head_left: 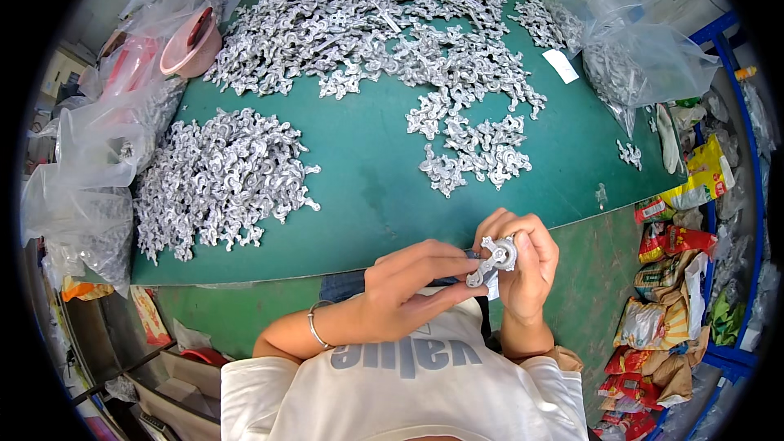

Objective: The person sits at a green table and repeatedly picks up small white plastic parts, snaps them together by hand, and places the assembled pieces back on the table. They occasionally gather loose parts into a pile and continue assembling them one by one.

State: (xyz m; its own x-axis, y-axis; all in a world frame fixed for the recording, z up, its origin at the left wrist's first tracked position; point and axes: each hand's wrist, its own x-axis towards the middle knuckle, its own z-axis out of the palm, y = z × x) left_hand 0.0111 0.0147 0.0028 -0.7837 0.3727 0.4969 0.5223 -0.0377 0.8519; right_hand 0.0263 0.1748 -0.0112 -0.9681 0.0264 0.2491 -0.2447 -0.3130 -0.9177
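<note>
In front of my chest, just off the table's near edge, I hold a small silver-grey metal casting (496, 255) with a round end and a narrow arm. My right hand (529, 268) is closed around its round end. The fingers of my left hand (412, 287) pinch the lower, narrow end from the side. A pale, shiny sliver shows just below the casting, but I cannot make out what it is. Similar castings lie in a large heap (359, 20) across the far side of the green table (359, 163), with a looser cluster (482, 151) nearer my hands.
Another heap of castings (224, 180) lies at the left. Clear plastic bags (102, 155) line the left edge, beside a pink bowl (194, 49). At the right are a bag of castings (616, 69) and a white paper slip (560, 66). Red and yellow baskets stand at the back.
</note>
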